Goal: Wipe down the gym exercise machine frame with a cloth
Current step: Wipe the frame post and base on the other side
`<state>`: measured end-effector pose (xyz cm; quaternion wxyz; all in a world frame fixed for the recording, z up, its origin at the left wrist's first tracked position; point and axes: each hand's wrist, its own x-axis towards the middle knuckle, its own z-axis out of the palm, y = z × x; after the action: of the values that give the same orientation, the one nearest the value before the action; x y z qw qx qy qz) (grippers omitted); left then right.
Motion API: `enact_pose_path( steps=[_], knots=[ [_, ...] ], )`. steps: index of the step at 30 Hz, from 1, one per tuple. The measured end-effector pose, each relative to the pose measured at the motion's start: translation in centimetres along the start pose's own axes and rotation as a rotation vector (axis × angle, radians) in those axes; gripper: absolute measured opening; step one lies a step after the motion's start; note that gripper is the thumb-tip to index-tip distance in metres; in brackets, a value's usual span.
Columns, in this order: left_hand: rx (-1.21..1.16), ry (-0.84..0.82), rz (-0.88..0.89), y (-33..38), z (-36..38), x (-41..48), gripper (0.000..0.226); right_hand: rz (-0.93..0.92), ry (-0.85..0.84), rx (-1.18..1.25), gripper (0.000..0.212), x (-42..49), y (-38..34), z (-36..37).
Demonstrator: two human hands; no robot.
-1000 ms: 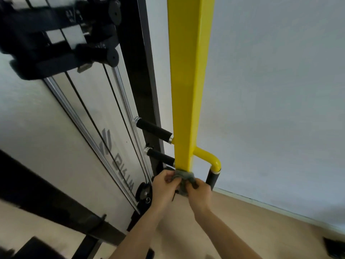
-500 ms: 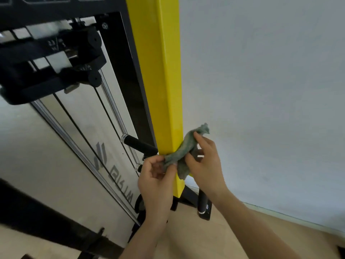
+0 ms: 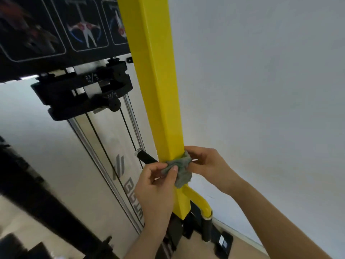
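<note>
A yellow square post (image 3: 158, 86) of the exercise machine runs up the middle of the view. A crumpled grey-green cloth (image 3: 180, 168) is wrapped against the post's lower part. My left hand (image 3: 156, 189) pinches the cloth's left end between thumb and fingers, in front of the post. On the post's right side, my right hand (image 3: 207, 163) grips the cloth's other end. A curved yellow tube (image 3: 200, 200) branches off below the cloth.
Left of the post are the black weight carriage (image 3: 84, 96), chrome guide rods (image 3: 134, 124), cables and a black foam handle (image 3: 146, 158). A black panel with exercise diagrams (image 3: 61, 28) hangs above. A white wall (image 3: 261, 90) stands close on the right; wooden floor lies below.
Both hands have carried the cloth up the yellow post from its bottom end, and the cloth now wraps the post. The camera has tilted upward, showing the diagram panel.
</note>
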<state>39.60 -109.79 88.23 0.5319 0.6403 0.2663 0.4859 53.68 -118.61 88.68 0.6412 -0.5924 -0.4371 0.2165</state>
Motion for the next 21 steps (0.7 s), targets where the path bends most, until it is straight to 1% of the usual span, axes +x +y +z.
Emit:
enact_pose_path(
  steps=[4,8,13,15,18,21],
  knots=[
    [-0.001,0.096,0.074,1.4,0.9,0.1,0.020,-0.049,-0.111,0.036,0.038,1.3,-1.6,-1.4],
    [-0.020,0.160,0.129,2.4,1.6,0.2,0.019,-0.064,-0.158,0.035,0.035,2.5,-2.9,-2.1],
    [-0.006,0.193,0.204,3.5,1.7,0.7,0.022,-0.056,-0.102,0.081,0.024,3.6,-4.3,-1.7],
    [-0.009,0.189,0.226,4.1,1.8,1.1,0.023,-0.058,-0.076,0.132,0.029,4.1,-4.9,-1.5],
    [-0.020,0.204,0.271,4.8,2.1,1.7,0.025,-0.096,-0.074,0.199,0.027,4.9,-5.5,-1.8],
    [0.003,0.235,0.331,5.5,2.7,2.2,0.025,-0.153,-0.112,0.269,0.030,5.6,-6.0,-2.2]
  ],
)
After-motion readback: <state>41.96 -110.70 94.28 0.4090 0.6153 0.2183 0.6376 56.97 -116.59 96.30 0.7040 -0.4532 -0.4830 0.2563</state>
